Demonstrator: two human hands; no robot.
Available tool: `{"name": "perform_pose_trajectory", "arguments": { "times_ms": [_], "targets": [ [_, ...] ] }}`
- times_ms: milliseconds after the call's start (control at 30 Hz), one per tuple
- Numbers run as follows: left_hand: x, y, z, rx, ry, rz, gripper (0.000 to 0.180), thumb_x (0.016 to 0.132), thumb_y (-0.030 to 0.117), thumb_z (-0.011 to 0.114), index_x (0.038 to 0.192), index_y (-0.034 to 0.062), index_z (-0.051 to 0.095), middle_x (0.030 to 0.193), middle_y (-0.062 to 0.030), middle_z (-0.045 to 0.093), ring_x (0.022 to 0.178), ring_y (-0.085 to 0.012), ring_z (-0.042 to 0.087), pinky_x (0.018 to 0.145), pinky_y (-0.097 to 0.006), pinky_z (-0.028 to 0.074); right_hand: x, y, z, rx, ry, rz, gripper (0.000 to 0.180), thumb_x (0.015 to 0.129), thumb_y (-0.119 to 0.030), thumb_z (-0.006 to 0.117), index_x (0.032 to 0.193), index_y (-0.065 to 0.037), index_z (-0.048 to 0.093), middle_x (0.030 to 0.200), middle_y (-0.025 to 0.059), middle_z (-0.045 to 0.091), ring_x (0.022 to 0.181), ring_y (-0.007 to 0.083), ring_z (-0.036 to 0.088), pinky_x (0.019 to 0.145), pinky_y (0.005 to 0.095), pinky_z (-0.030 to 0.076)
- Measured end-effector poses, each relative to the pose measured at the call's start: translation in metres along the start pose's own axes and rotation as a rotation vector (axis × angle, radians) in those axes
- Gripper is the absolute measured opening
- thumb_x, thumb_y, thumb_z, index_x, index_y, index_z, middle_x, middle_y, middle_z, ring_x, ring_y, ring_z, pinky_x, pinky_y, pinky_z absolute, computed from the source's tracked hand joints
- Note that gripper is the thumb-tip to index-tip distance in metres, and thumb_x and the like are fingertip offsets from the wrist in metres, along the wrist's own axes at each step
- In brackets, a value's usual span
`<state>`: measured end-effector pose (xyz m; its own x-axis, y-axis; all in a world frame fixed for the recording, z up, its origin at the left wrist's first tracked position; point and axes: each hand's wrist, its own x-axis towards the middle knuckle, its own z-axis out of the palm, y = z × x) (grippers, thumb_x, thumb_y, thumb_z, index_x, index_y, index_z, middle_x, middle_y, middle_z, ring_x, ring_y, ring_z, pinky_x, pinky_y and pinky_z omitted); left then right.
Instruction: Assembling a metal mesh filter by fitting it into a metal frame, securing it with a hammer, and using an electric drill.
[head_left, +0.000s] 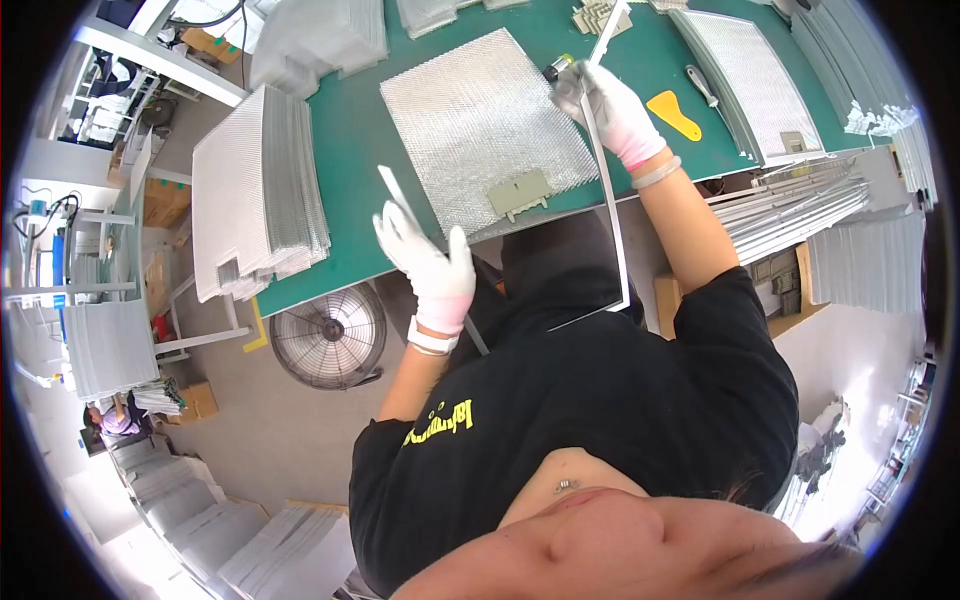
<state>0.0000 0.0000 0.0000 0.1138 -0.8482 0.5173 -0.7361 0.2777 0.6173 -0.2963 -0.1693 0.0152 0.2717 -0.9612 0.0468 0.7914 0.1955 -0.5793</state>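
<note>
My right hand (610,110), in a white glove, is closed on a thin white frame strip (612,235), which runs down to a corner near my waist. My gloved left hand (425,262) has its fingers stretched and its thumb apart. Another white strip (391,187) passes beside its fingers; whether it joins the frame is hidden. Between my hands, a silver mesh panel (470,110) lies on the green table (350,130). A grey-green plastic piece (520,194) sits at its near edge. A small dark cylinder with a yellow-green end (557,67) lies beside my right fingers.
Mesh panels are stacked at left (235,180) and right (755,85). A yellow scraper (674,115) and a putty knife (702,86) lie right of my right hand. A floor fan (330,335) stands below the table's near edge. Long strips (790,215) lie at lower right.
</note>
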Motion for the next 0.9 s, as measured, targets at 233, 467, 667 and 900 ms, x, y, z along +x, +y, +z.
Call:
{"name": "perform_pose_trajectory", "arguments": {
  "times_ms": [233, 467, 667, 900],
  "targets": [
    [0.037, 0.05, 0.06, 0.435, -0.58, 0.361, 0.065, 0.087, 0.038, 0.071, 0.139, 0.0051, 0.052, 0.144, -0.0174, 0.051, 0.131, -0.0396, 0.047, 0.108, -0.051, 0.037, -0.033, 0.018, 0.005, -0.631, 0.154, 0.072, 0.024, 0.105, -0.024, 0.055, 0.112, -0.001, 0.058, 0.102, 0.0101, 0.066, 0.097, 0.0191, 0.065, 0.094, 0.0344, 0.053],
    [0.041, 0.06, 0.062, 0.462, -0.567, 0.295, 0.06, 0.086, 0.039, 0.071, 0.135, 0.0093, 0.056, 0.142, -0.015, 0.052, 0.13, -0.0359, 0.048, 0.102, -0.049, 0.041, -0.039, 0.018, 0.003, -0.551, 0.075, 0.163, 0.028, 0.106, -0.027, 0.053, 0.113, -0.001, 0.058, 0.103, 0.0125, 0.065, 0.096, 0.0208, 0.065, 0.093, 0.0347, 0.052],
    [0.08, 0.038, 0.037, -0.136, -0.571, 0.077, 0.08, 0.084, 0.046, 0.074, 0.143, -0.0016, 0.047, 0.147, -0.0269, 0.046, 0.137, -0.0455, 0.04, 0.117, -0.05, 0.03, -0.032, 0.009, -0.001, -1.421, 0.217, -0.127, 0.03, 0.095, -0.03, 0.061, 0.103, -0.001, 0.064, 0.088, 0.013, 0.067, 0.087, 0.0245, 0.067, 0.082, 0.0374, 0.051],
    [0.12, -0.077, 0.045, 0.011, -0.303, -0.367, 0.077, 0.093, 0.042, 0.064, 0.142, -0.0137, 0.043, 0.141, -0.0347, 0.051, 0.133, -0.0429, 0.05, 0.115, -0.041, 0.036, -0.023, 0.034, 0.001, -1.75, 0.051, -0.286, 0.027, 0.089, -0.027, 0.057, 0.093, -0.001, 0.063, 0.088, 0.0261, 0.065, 0.088, 0.046, 0.062, 0.082, 0.0505, 0.049]
  ]
}}
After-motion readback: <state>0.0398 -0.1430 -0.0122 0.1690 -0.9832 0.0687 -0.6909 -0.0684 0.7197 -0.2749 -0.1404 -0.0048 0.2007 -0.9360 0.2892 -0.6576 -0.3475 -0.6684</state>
